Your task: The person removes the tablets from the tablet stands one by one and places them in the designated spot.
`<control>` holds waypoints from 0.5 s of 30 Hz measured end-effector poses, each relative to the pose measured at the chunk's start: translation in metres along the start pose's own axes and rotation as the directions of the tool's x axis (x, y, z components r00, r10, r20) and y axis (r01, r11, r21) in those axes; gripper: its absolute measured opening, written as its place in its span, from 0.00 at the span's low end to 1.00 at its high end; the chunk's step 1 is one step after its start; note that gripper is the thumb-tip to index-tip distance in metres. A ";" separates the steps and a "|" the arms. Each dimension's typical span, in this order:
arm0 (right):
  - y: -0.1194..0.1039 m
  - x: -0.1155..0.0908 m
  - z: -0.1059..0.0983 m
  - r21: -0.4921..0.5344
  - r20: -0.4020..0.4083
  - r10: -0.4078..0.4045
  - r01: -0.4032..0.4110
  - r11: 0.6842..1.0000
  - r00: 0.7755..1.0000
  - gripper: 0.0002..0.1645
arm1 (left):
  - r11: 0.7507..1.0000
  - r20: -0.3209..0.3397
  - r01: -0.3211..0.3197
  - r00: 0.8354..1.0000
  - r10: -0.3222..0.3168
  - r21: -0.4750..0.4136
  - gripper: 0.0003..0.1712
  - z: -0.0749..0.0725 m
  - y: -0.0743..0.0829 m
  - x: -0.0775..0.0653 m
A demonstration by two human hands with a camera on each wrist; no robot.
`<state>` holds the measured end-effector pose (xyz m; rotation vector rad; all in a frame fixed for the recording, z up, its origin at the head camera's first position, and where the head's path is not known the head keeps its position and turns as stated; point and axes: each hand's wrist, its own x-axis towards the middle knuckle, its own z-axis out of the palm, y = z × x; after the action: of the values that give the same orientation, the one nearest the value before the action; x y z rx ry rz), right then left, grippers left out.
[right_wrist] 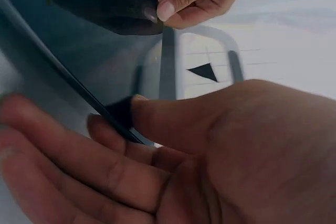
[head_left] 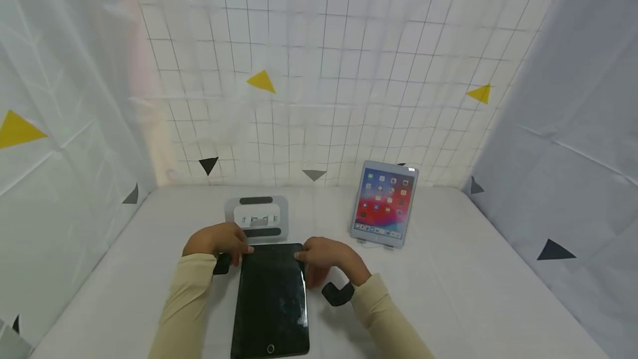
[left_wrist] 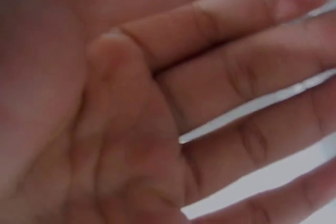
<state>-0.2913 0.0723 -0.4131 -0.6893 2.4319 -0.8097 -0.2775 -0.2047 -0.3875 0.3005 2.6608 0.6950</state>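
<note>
A dark-screened tablet (head_left: 272, 303) with a round home button at its near end lies between my two hands. At its far left corner my left hand (head_left: 219, 241) pinches the edge, thumb on top. My right hand (head_left: 329, 259) pinches the far right corner between thumb and index finger, its other fingers stretched out in the right wrist view. That view also shows the tablet's glossy screen (right_wrist: 105, 56) and the left hand's thumb on the far corner. Just beyond the tablet lies a grey tablet stand (head_left: 281, 218) with dark pads.
A white tablet (head_left: 384, 204) with a lit home screen leans on a clear stand at the back right. A white cloth (head_left: 473, 292) covers the table. White sheets with a grid and coloured triangles hang at the back and sides. Each wrist wears a black strap.
</note>
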 end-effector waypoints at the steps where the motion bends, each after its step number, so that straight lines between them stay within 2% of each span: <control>1: 0.001 0.001 0.001 -0.030 0.000 0.008 -0.008 1.000 1.000 0.18 | 1.000 -0.003 0.008 1.000 -0.008 0.017 0.14 0.002 0.000 0.002; 2: 0.003 0.002 0.003 -0.052 0.006 0.015 -0.015 0.999 1.000 0.18 | 0.999 -0.005 0.021 1.000 -0.021 0.031 0.14 0.004 0.001 0.003; 6: 0.005 0.004 0.008 -0.014 0.043 0.049 -0.049 0.999 0.998 0.19 | 0.994 -0.008 0.072 0.997 -0.072 0.077 0.14 0.008 0.005 0.006; 15: 0.002 0.006 0.015 -0.105 -0.008 0.062 -0.062 0.992 0.998 0.19 | 0.981 -0.040 0.150 0.988 -0.146 0.124 0.17 0.011 0.008 0.009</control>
<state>-0.2878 0.0639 -0.4268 -0.6477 2.5017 -0.6632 -0.2805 -0.1907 -0.3950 0.1244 2.7277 0.4888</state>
